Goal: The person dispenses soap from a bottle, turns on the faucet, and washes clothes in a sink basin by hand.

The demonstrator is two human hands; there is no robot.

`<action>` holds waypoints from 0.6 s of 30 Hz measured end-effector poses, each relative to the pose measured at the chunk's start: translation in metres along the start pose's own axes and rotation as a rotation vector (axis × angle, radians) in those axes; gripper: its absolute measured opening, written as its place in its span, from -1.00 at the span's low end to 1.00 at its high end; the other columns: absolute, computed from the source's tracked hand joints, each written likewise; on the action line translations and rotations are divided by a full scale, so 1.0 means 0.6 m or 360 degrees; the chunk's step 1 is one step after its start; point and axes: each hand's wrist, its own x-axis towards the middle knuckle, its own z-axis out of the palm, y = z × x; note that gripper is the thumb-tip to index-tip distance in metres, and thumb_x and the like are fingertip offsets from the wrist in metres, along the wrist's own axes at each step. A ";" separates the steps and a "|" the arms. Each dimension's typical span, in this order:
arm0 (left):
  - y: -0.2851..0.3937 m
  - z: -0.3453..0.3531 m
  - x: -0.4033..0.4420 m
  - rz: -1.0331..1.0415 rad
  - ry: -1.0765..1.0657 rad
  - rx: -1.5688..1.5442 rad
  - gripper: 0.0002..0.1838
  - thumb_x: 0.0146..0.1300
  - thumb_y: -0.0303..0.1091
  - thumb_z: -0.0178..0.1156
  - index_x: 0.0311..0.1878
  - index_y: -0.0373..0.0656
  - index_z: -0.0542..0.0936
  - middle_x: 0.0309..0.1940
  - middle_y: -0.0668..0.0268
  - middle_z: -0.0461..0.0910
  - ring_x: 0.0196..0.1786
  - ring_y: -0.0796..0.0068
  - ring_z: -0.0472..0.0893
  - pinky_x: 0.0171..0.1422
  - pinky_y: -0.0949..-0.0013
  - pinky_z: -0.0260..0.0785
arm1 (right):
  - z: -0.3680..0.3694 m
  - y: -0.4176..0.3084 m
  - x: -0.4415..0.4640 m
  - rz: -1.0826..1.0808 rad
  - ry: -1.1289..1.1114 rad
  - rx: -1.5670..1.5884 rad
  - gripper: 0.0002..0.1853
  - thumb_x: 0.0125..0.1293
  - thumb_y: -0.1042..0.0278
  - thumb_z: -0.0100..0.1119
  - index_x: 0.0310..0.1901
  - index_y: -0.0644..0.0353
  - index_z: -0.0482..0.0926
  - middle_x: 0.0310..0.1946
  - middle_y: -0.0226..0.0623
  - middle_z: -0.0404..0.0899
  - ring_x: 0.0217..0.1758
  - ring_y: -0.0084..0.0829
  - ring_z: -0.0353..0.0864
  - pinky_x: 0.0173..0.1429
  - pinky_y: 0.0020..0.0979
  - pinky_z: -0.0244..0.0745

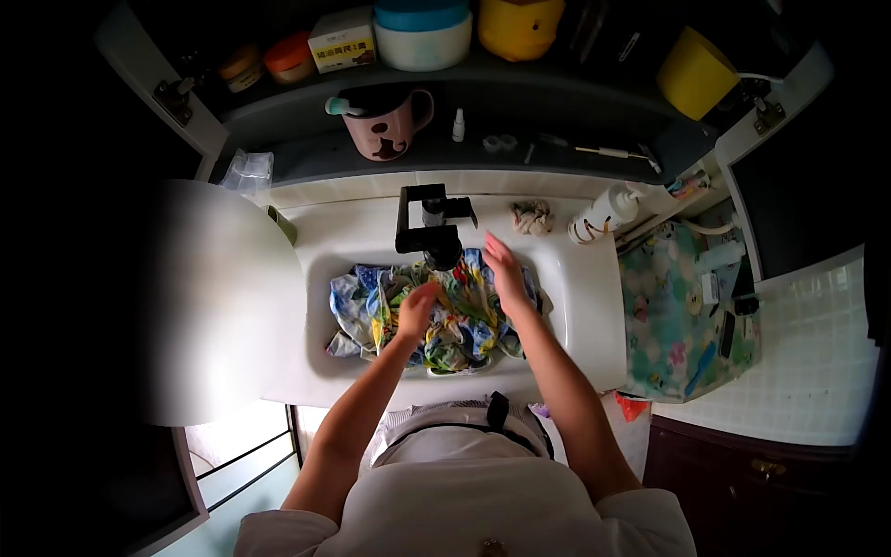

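Observation:
A white sink basin (320,371) holds a crumpled, multicoloured patterned cloth (455,325). Above the middle of the basin stands a black faucet (441,243). My left hand (418,308) is over the left part of the cloth, below the faucet, its fingers pressed together; what they hold, if anything, is hidden. To the right of the faucet, my right hand (503,274) is raised over the cloth's right side with its fingers stretched out and nothing in it.
Behind the sink runs a dark shelf (316,148) with a pink mug (382,130) and jars. A scrunchie (533,217) and a white pump bottle (603,215) stand on the sink's back rim. Right is a floral cover (664,320) with small items.

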 end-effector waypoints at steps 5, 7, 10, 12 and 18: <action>-0.017 0.033 -0.027 0.0548 -0.0350 0.1656 -0.25 0.19 -0.15 0.13 0.42 -0.14 0.11 0.47 0.16 -0.03 0.51 0.17 -0.02 0.49 0.20 -0.01 | 0.009 0.163 -0.085 -0.0610 -0.0175 -0.2064 -0.28 0.30 0.20 0.05 0.38 0.39 0.02 0.43 0.10 -0.07 0.52 -0.01 -0.15 0.50 -0.08 -0.17; -0.030 0.033 -0.037 0.0557 -0.0370 0.1927 -0.22 0.21 -0.09 0.10 0.44 -0.14 0.07 0.49 0.18 -0.09 0.52 0.23 -0.05 0.51 0.21 -0.09 | 0.021 0.185 -0.111 -0.0837 -0.0185 -0.2217 -0.24 0.31 0.17 0.00 0.40 0.38 -0.07 0.47 0.04 -0.20 0.55 -0.04 -0.30 0.51 0.01 -0.33; -0.024 0.034 -0.046 0.0560 -0.0396 0.2067 -0.21 0.23 -0.02 0.06 0.44 -0.15 0.06 0.49 0.19 -0.10 0.52 0.27 -0.03 0.53 0.21 -0.13 | 0.006 0.181 -0.127 -0.0887 -0.0360 -0.2180 -0.27 0.38 0.07 -0.10 0.42 0.33 -0.07 0.48 -0.03 -0.19 0.56 -0.14 -0.28 0.53 -0.09 -0.32; -0.008 0.022 -0.064 0.0513 -0.0489 0.2058 -0.21 0.24 0.02 0.05 0.44 -0.15 0.06 0.49 0.18 -0.09 0.51 0.28 -0.02 0.53 0.22 -0.13 | -0.023 0.164 -0.145 -0.0875 -0.0375 -0.2396 -0.28 0.40 0.03 -0.13 0.42 0.32 -0.07 0.48 -0.06 -0.20 0.56 -0.18 -0.28 0.53 -0.12 -0.31; -0.024 0.015 -0.060 0.0468 -0.0508 0.2145 -0.21 0.23 0.13 0.02 0.41 -0.15 0.15 0.47 0.19 -0.01 0.49 0.26 0.04 0.54 0.21 -0.17 | -0.005 0.153 -0.090 -0.0635 -0.0185 -0.2466 -0.21 0.39 -0.12 -0.18 0.42 0.35 -0.06 0.49 -0.08 -0.19 0.57 -0.23 -0.30 0.55 -0.15 -0.41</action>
